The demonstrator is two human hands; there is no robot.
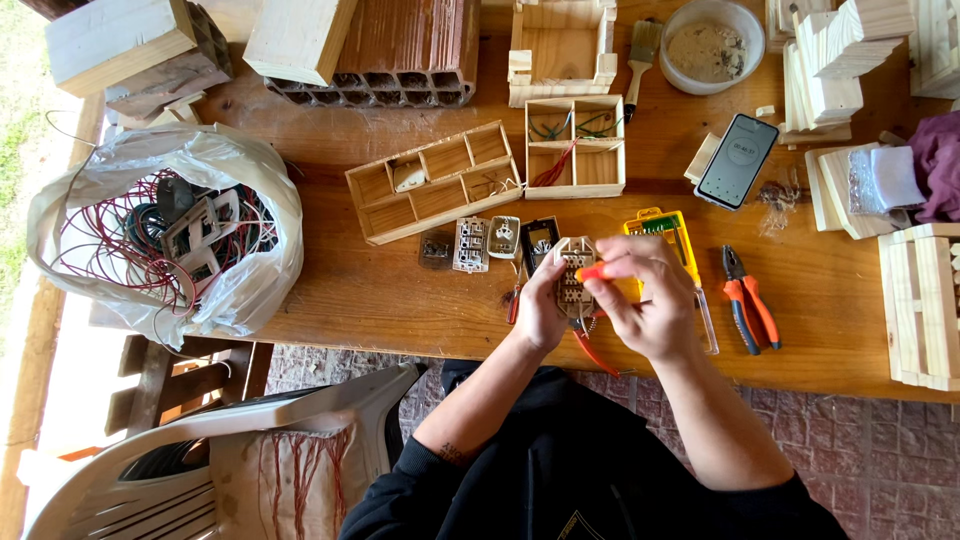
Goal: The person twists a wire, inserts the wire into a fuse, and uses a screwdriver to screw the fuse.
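A beige switch module [573, 275] is held upright just above the front edge of the wooden table [400, 290], clasped from the left by the left hand [540, 305]. An orange-handled screwdriver [592, 271] is pinched against it by the right hand [648, 295], fingers curled shut. Loose switch parts [487, 243] lie just left; a yellow bit case [668, 232] sits partly hidden behind the right hand, orange pliers [748, 297] further right, a phone [737, 160] beyond.
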